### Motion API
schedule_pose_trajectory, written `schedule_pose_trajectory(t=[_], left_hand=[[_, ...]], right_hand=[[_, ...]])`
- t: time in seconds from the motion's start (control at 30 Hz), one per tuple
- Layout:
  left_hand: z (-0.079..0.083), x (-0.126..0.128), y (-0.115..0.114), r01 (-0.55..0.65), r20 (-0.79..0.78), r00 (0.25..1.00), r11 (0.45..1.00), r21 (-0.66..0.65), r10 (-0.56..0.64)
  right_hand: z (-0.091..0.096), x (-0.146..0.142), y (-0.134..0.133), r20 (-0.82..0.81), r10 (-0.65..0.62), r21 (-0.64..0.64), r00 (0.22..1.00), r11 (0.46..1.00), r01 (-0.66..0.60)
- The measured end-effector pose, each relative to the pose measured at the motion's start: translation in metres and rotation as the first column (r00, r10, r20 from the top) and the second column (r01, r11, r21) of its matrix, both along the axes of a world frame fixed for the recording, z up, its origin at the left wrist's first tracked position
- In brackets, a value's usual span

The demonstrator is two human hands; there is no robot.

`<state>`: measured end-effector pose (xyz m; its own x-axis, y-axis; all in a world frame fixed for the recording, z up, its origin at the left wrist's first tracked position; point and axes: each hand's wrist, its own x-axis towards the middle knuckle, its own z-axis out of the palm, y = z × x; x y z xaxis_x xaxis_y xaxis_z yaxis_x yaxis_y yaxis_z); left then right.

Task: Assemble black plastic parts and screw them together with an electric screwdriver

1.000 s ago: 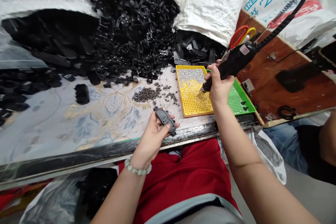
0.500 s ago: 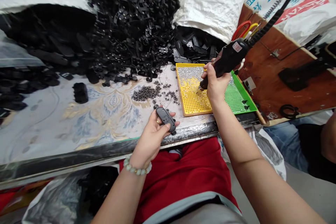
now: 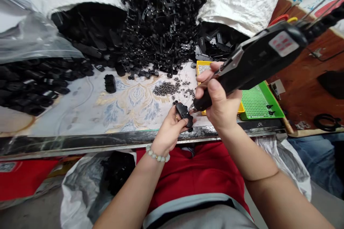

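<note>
Near the table edge (image 3: 80,143), the black part (image 3: 181,110) was gripped in the left hand (image 3: 172,130); from above the yellow tray (image 3: 198,69), the driver (image 3: 258,61) clasped in the right hand (image 3: 223,109) had been brought over, work apparently shifted onto it.

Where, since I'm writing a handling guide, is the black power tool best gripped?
Probably around the lower body of the black power tool, from the right: it slants, tip down-left by the black part, cord up-right, and narrows where the right hand wraps it.
</note>
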<state>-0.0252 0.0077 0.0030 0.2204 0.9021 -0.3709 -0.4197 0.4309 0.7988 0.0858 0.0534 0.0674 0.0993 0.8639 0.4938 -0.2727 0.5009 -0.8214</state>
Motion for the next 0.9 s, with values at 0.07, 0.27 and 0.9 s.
schedule_pose_trajectory(t=[0.07,0.27,0.9], left_hand=[[0.001,0.001,0.000,-0.012,-0.005,1.000,1.000,0.003,0.012],[0.003,0.002,0.000,-0.046,-0.002,0.999,0.999,0.010,0.046],[0.002,-0.004,-0.001,0.005,-0.015,1.000,1.000,-0.028,-0.005]], right_hand=[[-0.003,-0.007,-0.001,-0.001,0.050,-0.016,0.999,0.999,-0.050],[-0.008,-0.014,-0.001,0.045,0.094,-0.087,0.995,0.992,-0.090],[0.018,0.020,0.014,0.067,-0.178,0.131,0.982,0.977,0.168]])
